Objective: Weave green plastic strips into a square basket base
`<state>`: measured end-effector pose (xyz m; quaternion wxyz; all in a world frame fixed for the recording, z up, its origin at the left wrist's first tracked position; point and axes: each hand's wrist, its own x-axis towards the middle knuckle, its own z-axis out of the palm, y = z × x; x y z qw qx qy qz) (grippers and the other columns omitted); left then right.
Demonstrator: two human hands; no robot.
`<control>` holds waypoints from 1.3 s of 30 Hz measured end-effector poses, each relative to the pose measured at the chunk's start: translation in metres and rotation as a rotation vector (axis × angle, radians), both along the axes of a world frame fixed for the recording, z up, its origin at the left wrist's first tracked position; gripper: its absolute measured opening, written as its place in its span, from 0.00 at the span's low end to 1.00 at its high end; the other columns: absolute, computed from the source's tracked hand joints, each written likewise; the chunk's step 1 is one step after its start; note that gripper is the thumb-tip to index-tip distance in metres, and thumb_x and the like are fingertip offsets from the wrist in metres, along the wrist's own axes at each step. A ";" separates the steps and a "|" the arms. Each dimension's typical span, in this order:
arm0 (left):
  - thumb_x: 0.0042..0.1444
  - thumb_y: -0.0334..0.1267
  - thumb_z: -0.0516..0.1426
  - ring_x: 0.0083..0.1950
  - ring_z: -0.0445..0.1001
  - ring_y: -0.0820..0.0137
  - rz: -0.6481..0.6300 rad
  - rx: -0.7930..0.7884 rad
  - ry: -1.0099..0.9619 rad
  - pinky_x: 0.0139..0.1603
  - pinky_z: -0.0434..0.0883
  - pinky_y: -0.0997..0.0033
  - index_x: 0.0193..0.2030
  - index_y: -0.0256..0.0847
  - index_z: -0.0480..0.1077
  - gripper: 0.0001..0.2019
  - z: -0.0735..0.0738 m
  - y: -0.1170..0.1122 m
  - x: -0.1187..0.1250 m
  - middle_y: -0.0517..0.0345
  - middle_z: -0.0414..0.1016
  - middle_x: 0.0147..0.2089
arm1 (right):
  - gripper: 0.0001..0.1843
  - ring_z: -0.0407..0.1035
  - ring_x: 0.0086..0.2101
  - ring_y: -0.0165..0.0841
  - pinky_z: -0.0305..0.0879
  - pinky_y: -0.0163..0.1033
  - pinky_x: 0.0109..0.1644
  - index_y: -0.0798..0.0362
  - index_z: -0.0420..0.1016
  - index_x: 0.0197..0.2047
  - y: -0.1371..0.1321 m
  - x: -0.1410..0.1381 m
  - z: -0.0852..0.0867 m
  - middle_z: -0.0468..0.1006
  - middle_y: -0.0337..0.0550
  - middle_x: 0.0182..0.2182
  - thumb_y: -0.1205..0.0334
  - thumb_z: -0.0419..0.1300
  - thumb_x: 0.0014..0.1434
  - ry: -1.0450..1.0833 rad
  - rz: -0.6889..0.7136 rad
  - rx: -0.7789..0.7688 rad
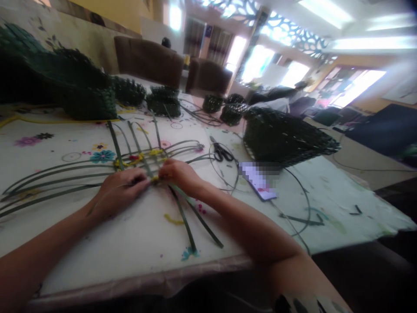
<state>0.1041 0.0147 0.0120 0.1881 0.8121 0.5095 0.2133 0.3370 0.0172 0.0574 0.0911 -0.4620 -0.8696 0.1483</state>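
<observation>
A partly woven piece of flat green strips (146, 161) lies on the table, its loose ends fanning out to the left, back, right and front. Yellow ties (156, 152) and a small red one show along its crossings. Over its near left edge, my left hand (122, 188) has its fingers closed on the strips. Beside it, my right hand (178, 174) pinches the strips at the near right edge. Only a small gap separates my fingertips, near a bit of yellow. The exact strip in each grip is partly hidden by the fingers.
Black-handled scissors (222, 152) and a phone (259, 184) lie to the right. Behind stand a large dark green basket (286, 137), another at left (87, 95) and several small ones. A yellow scrap (173, 219) lies in front. Brown chairs (148, 61) line the far side.
</observation>
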 end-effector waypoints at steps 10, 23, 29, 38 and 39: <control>0.58 0.54 0.54 0.40 0.78 0.56 -0.026 -0.035 0.050 0.40 0.66 0.62 0.41 0.47 0.77 0.17 0.001 0.003 0.001 0.52 0.83 0.39 | 0.12 0.74 0.44 0.36 0.53 0.40 0.37 0.50 0.84 0.46 -0.003 -0.004 -0.006 0.83 0.45 0.50 0.66 0.57 0.71 -0.164 0.054 0.028; 0.77 0.44 0.52 0.51 0.83 0.61 -0.278 0.392 -0.039 0.55 0.76 0.63 0.44 0.45 0.82 0.18 -0.016 -0.004 -0.040 0.50 0.86 0.50 | 0.12 0.64 0.32 0.31 0.52 0.36 0.38 0.52 0.69 0.28 -0.005 -0.012 -0.023 0.73 0.37 0.28 0.72 0.61 0.62 0.135 -0.073 -0.079; 0.78 0.45 0.56 0.56 0.85 0.64 -0.172 0.413 -0.077 0.64 0.78 0.65 0.52 0.45 0.84 0.14 -0.011 -0.034 -0.073 0.55 0.88 0.54 | 0.11 0.66 0.34 0.32 0.53 0.36 0.39 0.52 0.70 0.29 -0.009 -0.018 -0.026 0.77 0.40 0.30 0.73 0.59 0.63 0.138 -0.105 -0.084; 0.78 0.50 0.54 0.45 0.85 0.64 -0.063 0.508 -0.077 0.48 0.80 0.68 0.48 0.48 0.79 0.14 -0.016 -0.040 -0.064 0.56 0.86 0.44 | 0.11 0.66 0.33 0.33 0.50 0.38 0.37 0.52 0.77 0.33 -0.019 -0.037 -0.029 0.83 0.45 0.35 0.66 0.59 0.68 0.067 -0.173 -0.070; 0.78 0.50 0.54 0.42 0.85 0.64 -0.067 0.514 -0.090 0.45 0.80 0.68 0.46 0.48 0.78 0.14 -0.017 -0.040 -0.062 0.57 0.85 0.42 | 0.11 0.66 0.33 0.33 0.50 0.38 0.36 0.52 0.77 0.34 -0.020 -0.040 -0.030 0.84 0.45 0.36 0.66 0.58 0.69 0.061 -0.179 -0.071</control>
